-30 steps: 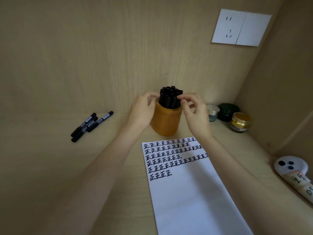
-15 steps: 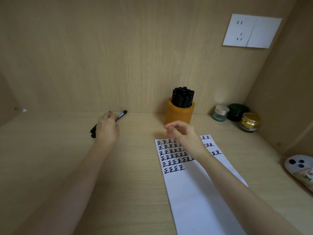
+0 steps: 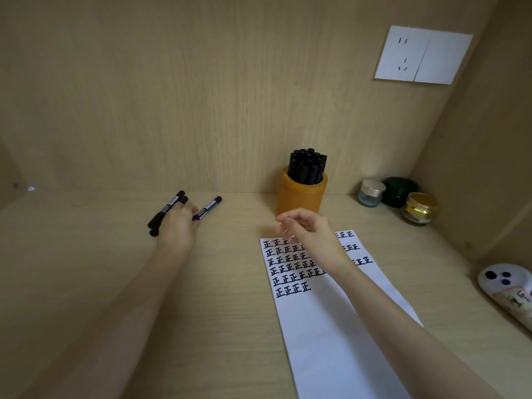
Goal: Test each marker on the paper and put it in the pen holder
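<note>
Three black markers lie on the wooden desk at the left. My left hand pinches the right one, a black marker with a white label, at its near end. The other two markers lie side by side just left of that hand. An orange pen holder stands by the back wall, packed with several black markers. A white paper with rows of black written marks lies in front of the holder. My right hand hovers over the paper's top edge, fingers loosely curled, holding nothing.
Three small jars stand in the back right corner. A white pouch with dark dots lies at the right edge. A white wall socket is on the back wall. Wooden walls close the desk at the back and right.
Both hands left the pen holder. My left hand moved left to the loose markers and took hold of the rightmost one. My right hand drew back over the paper.
</note>
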`<state>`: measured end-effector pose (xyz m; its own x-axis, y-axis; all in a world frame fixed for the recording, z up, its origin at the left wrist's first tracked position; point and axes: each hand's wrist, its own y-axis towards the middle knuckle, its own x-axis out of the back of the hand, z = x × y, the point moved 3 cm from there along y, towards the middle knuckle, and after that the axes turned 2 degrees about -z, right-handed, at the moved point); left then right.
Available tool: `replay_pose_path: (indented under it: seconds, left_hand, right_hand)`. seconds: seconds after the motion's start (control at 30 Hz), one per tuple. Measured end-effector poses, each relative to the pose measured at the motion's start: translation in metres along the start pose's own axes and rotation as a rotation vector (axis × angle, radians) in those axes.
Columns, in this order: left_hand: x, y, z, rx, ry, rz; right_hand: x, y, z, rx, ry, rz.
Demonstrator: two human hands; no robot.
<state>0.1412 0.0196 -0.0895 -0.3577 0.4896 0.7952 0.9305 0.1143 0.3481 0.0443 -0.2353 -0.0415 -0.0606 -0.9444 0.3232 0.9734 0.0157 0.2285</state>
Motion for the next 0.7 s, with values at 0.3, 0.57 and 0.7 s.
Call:
replay_pose_path:
  seconds: [0.3, 0.57, 0.7]
  left_hand:
    - [0.043, -0.079, -0.078, -0.139, -0.632, 0.184]
    - [0.025, -0.128, -0.119, -0.342, -0.559, 0.334]
    - [0.018, -0.146, -0.131, -0.351, -0.524, 0.343]
  right_hand:
    - [-0.012, -0.019, 0.003, -0.142, 0.227, 0.025]
    - [-0.005, -0.039, 0.008, -0.114, 0.305, -0.063]
    - [0.0, -0.051, 0.005, -0.141, 0.297, -0.065]
